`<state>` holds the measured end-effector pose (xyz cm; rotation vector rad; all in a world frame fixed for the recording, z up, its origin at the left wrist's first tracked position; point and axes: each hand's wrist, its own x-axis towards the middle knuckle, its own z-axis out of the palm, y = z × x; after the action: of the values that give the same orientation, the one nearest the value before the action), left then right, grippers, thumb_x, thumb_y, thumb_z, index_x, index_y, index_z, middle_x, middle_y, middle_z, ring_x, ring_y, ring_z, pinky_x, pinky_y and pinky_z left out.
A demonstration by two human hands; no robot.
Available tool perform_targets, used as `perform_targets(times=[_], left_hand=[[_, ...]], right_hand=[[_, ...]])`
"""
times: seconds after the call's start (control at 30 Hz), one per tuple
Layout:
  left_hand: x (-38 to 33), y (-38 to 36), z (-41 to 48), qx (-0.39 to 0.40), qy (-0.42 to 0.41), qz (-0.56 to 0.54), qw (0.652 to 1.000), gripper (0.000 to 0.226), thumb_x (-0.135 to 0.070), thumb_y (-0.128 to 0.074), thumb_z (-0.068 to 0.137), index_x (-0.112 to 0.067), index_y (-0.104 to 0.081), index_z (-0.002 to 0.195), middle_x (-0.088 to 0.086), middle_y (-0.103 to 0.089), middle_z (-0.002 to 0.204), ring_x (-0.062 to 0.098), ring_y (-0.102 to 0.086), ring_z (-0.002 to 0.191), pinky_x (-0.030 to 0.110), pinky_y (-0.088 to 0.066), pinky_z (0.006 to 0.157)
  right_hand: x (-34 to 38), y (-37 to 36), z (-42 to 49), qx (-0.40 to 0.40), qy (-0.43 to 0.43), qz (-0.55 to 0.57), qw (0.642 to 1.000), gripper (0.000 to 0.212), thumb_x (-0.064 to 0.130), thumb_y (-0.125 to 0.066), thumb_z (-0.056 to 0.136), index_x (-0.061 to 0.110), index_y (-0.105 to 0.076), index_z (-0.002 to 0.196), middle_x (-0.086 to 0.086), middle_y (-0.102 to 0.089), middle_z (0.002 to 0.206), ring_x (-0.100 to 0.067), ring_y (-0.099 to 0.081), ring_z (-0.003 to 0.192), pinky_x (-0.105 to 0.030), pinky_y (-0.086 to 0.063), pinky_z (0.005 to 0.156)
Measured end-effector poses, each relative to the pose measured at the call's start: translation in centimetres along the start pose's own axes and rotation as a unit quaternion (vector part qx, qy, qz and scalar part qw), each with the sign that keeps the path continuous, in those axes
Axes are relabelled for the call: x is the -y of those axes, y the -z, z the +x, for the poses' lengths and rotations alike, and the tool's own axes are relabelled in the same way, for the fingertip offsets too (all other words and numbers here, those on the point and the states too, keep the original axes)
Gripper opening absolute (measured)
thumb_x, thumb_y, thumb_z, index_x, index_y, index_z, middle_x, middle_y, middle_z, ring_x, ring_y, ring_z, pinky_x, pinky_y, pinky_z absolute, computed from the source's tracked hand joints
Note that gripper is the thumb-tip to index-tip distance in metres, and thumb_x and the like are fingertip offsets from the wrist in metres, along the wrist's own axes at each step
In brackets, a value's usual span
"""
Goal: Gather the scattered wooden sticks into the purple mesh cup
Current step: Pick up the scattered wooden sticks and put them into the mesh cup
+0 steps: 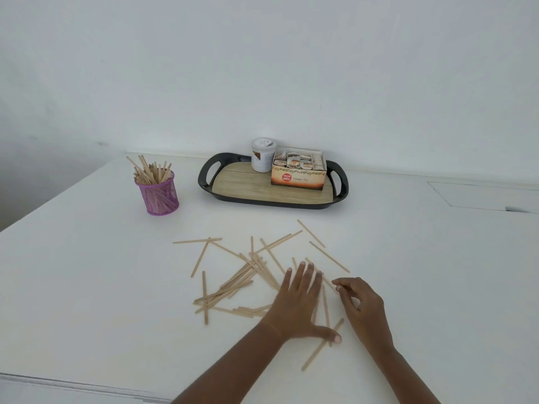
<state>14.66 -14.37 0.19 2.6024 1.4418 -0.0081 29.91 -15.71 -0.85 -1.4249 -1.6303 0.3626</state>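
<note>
Wooden sticks (233, 284): loose across white table (87, 287); more upright in purple mesh cup (159, 193), well apart. Left hand (297, 304): flat on sticks, fingers spread. Right hand (361, 310): fingertips pinching one stick (328, 282).

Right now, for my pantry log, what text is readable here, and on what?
"Ginger Tea": front of the tea box.
Red round logo on that box: too small to read.
White tub label: blurred, unreadable.
Sachets in the box: too small.
</note>
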Motion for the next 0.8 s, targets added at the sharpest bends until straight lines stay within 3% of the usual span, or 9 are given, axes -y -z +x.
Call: perform_targets(times=[0.23, 0.47, 0.63, 0.7, 0.73, 0.8], left_hand=[[2.3, 1.6, 1.7, 0.013, 0.025, 0.059, 0.998, 0.114, -0.072, -0.047, 0.074, -0.006, 0.014, 0.145, 0.016, 0.022, 0.154, 0.033, 0.022, 0.142, 0.047, 0.014, 0.115], [4.7, 3.0, 4.0, 0.020, 0.049, 0.103, 0.993, 0.108, -0.070, -0.044, 0.077, -0.006, 0.010, 0.146, 0.018, 0.016, 0.155, 0.033, 0.016, 0.144, 0.049, 0.009, 0.116], [6.8, 3.5, 5.1, 0.028, 0.065, 0.114, 0.991, 0.105, -0.069, -0.042, 0.079, -0.006, 0.009, 0.146, 0.016, 0.015, 0.156, 0.032, 0.015, 0.144, 0.048, 0.008, 0.117], [7.9, 3.3, 5.1, 0.022, 0.073, 0.105, 0.992, 0.101, -0.073, -0.029, 0.079, -0.007, 0.007, 0.146, 0.016, 0.013, 0.156, 0.032, 0.013, 0.144, 0.048, 0.006, 0.117], [8.3, 3.3, 4.9, 0.016, 0.081, 0.095, 0.992, 0.104, -0.079, -0.011, 0.074, -0.008, 0.007, 0.146, 0.015, 0.011, 0.157, 0.031, 0.012, 0.145, 0.047, 0.005, 0.117], [9.5, 3.2, 4.3, 0.010, 0.112, 0.063, 0.992, 0.128, -0.083, 0.026, 0.043, -0.010, 0.007, 0.147, 0.014, 0.009, 0.157, 0.030, 0.009, 0.145, 0.047, 0.003, 0.118]], right_hand=[[0.1, 0.1, -0.1, 0.020, 0.002, -0.084, 0.996, 0.017, -0.006, -0.057, 0.084, 0.007, -0.068, 0.089, -0.004, -0.063, 0.087, -0.022, -0.061, 0.087, -0.017, -0.042, 0.074], [0.2, -0.5, 0.1, 0.095, 0.005, -0.167, 0.981, 0.021, 0.006, -0.058, 0.087, 0.009, -0.065, 0.106, -0.011, -0.057, 0.115, -0.027, -0.055, 0.111, -0.036, -0.045, 0.096], [0.1, -1.3, 1.5, 0.101, -0.003, -0.179, 0.979, 0.023, 0.008, -0.057, 0.088, 0.008, -0.064, 0.110, -0.012, -0.055, 0.122, -0.029, -0.053, 0.117, -0.037, -0.042, 0.102], [0.0, -1.8, 2.3, 0.105, -0.010, -0.183, 0.977, 0.025, 0.009, -0.056, 0.089, 0.007, -0.062, 0.112, -0.012, -0.053, 0.125, -0.030, -0.052, 0.118, -0.038, -0.042, 0.103], [0.0, -2.0, 2.6, 0.106, -0.010, -0.186, 0.977, 0.025, 0.009, -0.055, 0.089, 0.007, -0.062, 0.113, -0.012, -0.053, 0.126, -0.031, -0.051, 0.119, -0.039, -0.042, 0.104], [-0.1, -2.5, 3.5, 0.101, -0.003, -0.195, 0.976, 0.026, 0.008, -0.057, 0.088, 0.007, -0.061, 0.114, -0.013, -0.054, 0.126, -0.032, -0.052, 0.118, -0.043, -0.042, 0.105]])
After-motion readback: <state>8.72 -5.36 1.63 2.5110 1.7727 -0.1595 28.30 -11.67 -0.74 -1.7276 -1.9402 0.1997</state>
